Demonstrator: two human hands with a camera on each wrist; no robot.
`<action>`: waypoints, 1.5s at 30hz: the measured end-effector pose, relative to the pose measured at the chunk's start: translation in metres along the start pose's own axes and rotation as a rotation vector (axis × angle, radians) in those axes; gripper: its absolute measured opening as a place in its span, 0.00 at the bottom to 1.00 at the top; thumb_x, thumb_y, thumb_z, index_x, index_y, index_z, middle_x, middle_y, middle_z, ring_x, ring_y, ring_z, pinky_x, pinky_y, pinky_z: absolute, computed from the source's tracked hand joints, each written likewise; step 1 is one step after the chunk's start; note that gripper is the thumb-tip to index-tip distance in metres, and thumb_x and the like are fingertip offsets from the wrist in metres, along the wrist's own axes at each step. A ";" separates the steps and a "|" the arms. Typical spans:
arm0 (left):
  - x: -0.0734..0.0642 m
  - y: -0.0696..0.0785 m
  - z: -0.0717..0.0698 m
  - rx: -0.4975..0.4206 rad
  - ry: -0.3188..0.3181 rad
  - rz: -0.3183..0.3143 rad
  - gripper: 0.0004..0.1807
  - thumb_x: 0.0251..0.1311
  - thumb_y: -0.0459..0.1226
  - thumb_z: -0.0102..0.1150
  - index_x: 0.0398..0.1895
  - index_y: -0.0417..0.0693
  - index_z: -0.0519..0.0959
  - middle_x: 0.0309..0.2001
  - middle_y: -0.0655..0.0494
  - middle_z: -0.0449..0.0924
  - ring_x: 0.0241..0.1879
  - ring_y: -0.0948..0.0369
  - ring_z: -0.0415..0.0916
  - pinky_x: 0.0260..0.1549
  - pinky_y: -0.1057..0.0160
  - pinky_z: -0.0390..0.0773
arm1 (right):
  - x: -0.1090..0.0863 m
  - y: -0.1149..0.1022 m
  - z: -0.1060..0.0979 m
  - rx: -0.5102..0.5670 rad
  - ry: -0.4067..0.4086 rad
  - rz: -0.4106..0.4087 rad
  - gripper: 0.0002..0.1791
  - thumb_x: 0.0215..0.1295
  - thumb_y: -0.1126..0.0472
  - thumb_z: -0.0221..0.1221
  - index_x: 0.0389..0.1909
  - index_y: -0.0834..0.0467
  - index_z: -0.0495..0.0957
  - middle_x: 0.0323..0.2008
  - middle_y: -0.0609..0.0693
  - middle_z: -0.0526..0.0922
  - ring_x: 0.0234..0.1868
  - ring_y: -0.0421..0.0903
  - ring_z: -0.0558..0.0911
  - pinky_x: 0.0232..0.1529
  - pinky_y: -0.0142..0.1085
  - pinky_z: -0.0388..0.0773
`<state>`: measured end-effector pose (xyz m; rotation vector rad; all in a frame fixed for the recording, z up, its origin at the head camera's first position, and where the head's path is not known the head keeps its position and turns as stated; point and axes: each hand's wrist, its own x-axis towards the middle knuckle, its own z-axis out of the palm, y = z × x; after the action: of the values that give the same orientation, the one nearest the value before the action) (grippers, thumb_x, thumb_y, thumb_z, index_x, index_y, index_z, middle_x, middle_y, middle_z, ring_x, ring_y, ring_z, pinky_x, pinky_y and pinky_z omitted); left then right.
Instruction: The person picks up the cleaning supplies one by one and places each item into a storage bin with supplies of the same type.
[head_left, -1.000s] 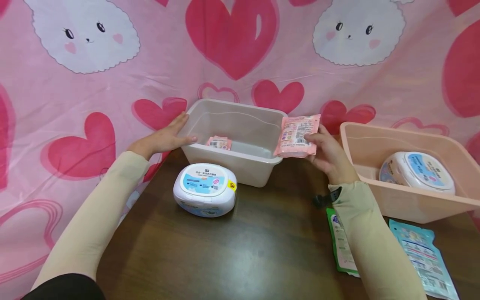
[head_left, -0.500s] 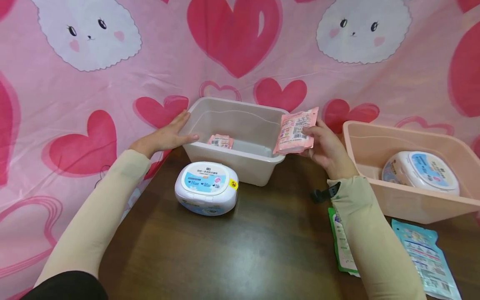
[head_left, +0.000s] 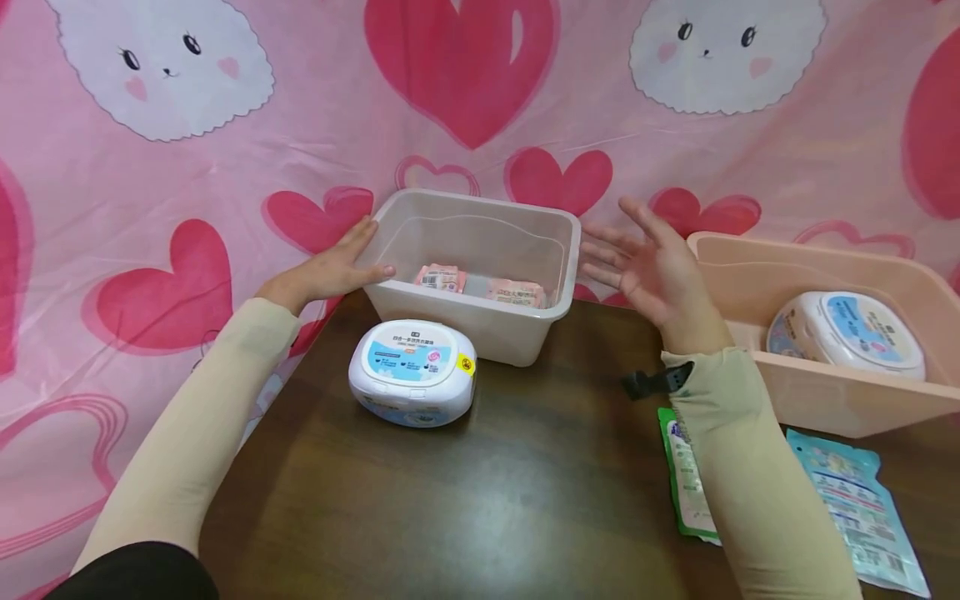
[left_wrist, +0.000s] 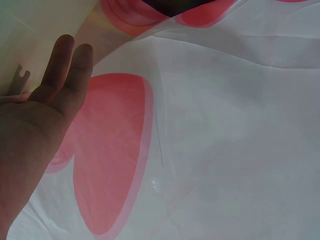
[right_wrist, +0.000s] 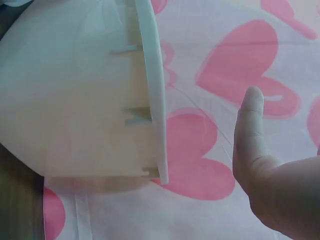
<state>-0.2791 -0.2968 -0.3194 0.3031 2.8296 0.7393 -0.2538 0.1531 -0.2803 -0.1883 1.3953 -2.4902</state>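
My left hand rests on the left end of the grey-white plastic bin, thumb over the front rim and fingers along the side. Inside the bin lie two pink packets: a smaller-looking one at the left and another pink packet at the right, partly hidden by the front wall. To the right of the bin, my right hand is held up with its fingers spread and nothing in it. In the right wrist view the thumb stands apart from the bin's rim.
A white oval tub with a blue label stands before the bin. At the right, a peach bin holds a similar tub. A green pouch and a light-blue pouch lie on the dark table.
My right hand has let go of the pink packet, which now lies inside the bin at the right. Its fingers have spread beside the bin. The left hand stays on the rim.
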 end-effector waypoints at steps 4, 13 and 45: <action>0.001 0.000 0.000 0.004 -0.001 0.000 0.60 0.61 0.65 0.58 0.82 0.60 0.31 0.82 0.53 0.27 0.77 0.42 0.37 0.64 0.30 0.60 | -0.010 0.001 -0.004 -0.024 -0.013 0.001 0.25 0.77 0.53 0.53 0.71 0.49 0.64 0.60 0.55 0.77 0.55 0.54 0.81 0.55 0.47 0.78; -0.001 0.002 0.001 -0.013 -0.008 -0.004 0.59 0.62 0.63 0.59 0.82 0.61 0.30 0.81 0.53 0.26 0.77 0.42 0.36 0.62 0.29 0.62 | -0.058 0.022 -0.024 -0.268 -0.099 0.038 0.18 0.80 0.58 0.50 0.67 0.51 0.70 0.53 0.53 0.84 0.50 0.51 0.85 0.50 0.43 0.83; -0.006 -0.005 0.013 -0.083 0.012 0.002 0.60 0.61 0.62 0.61 0.83 0.59 0.32 0.82 0.51 0.29 0.77 0.41 0.36 0.62 0.28 0.59 | -0.206 0.087 -0.168 -1.647 0.197 0.448 0.51 0.68 0.40 0.61 0.69 0.79 0.54 0.57 0.86 0.64 0.56 0.80 0.68 0.46 0.68 0.72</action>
<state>-0.2710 -0.2961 -0.3321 0.2898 2.8004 0.8593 -0.0838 0.3091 -0.4381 0.0740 2.7412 -0.5400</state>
